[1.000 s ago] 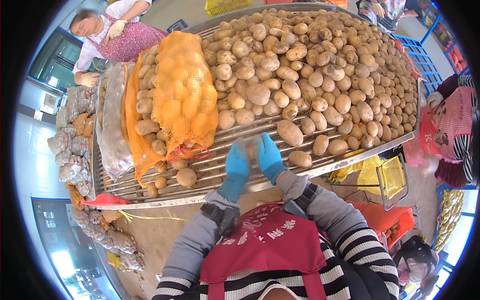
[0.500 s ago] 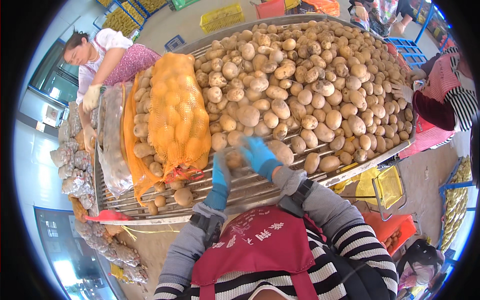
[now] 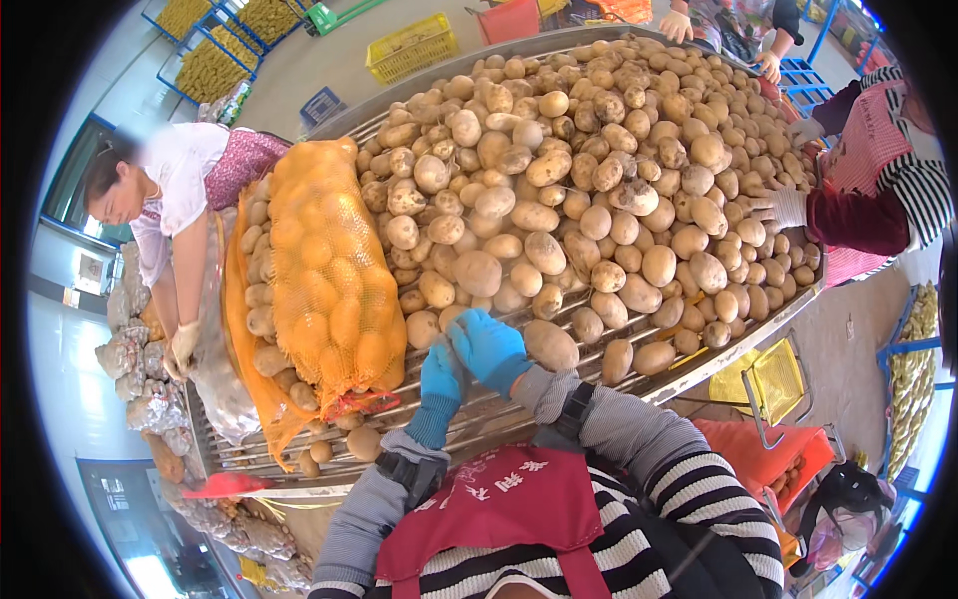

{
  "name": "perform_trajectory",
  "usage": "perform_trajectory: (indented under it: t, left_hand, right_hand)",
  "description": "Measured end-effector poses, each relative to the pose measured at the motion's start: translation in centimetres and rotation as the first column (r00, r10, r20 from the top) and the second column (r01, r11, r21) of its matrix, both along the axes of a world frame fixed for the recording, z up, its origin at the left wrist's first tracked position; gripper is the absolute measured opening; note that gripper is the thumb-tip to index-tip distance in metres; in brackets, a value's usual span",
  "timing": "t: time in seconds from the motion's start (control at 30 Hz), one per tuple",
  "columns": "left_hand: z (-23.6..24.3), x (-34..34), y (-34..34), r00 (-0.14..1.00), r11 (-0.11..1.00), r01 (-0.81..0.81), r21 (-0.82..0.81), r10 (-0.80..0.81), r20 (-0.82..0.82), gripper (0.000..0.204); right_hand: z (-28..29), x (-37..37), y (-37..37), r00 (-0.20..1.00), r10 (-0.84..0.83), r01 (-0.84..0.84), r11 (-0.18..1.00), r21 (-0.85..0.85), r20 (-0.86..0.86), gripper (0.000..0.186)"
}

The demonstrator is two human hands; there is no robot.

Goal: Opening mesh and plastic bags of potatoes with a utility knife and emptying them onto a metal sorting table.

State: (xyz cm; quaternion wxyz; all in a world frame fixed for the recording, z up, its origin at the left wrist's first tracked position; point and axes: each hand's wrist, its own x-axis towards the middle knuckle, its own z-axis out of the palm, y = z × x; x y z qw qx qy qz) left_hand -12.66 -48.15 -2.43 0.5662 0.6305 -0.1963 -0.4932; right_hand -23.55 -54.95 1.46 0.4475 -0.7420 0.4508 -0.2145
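My hands, in blue gloves, meet at the near edge of a slatted metal sorting table (image 3: 689, 376). The right hand (image 3: 491, 349) curls over from the right, its fingers bent toward my left hand (image 3: 440, 381). The left hand stands upright with its fingers drawn together against it. Whatever lies between them is hidden. Loose potatoes (image 3: 479, 273) lie just beyond my fingertips, and one larger potato (image 3: 551, 344) rests right of my right hand. On my left is a full orange mesh bag (image 3: 334, 270) of potatoes, lying on its side.
A co-worker at the left bends over a clear plastic bag (image 3: 215, 384), both gloved hands (image 3: 184, 344) low beside it. From the right, another person's gloved hand (image 3: 781, 208) reaches into the pile. Others stand at the far right. A yellow crate (image 3: 411, 48) sits on the floor behind.
My hands have come closer together, and the potato seen between them is now out of sight. The co-worker on the left has leaned lower. My view has shifted slightly.
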Motion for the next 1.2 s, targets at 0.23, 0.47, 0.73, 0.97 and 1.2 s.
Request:
perform_trajectory:
  t: [0.23, 0.47, 0.73, 0.97, 1.2]
  left_hand:
    - [-6.0, 4.0, 1.4, 0.981, 0.953, -0.039, 0.301, -0.020, 0.191, 0.043]
    - [0.7, 4.9, 1.4, 0.892, 0.893, 0.449, -0.031, -0.446, 0.065, 0.035]
    - [0.8, 3.0, 3.1, 0.972, 0.968, 0.236, 0.086, -0.233, -0.043, 0.039]
    - [-2.6, 3.3, 3.9, 0.992, 0.857, 0.081, 0.510, -0.017, -0.128, 0.053]
    - [-6.9, 7.1, 8.2, 0.588, 0.882, 0.311, 0.355, -0.472, 0.657, 0.040]
  right_hand:
    - [-1.4, 1.8, -0.2, 0.991, 0.130, -0.128, 0.959, -0.254, -0.007, 0.028]
    - [-1.5, 1.1, -0.1, 0.878, 0.383, -0.221, 0.857, -0.466, 0.286, 0.029]
    - [-2.4, 0.3, 0.1, 0.874, 0.485, -0.470, 0.840, -0.273, -0.012, 0.034]
    - [-5.9, -0.1, 0.1, 0.932, 0.360, -0.358, 0.933, 0.039, -0.052, 0.030]
    - [-1.0, -4.3, -4.0, 0.776, 0.358, -0.577, 0.736, -0.354, -0.520, 0.058]
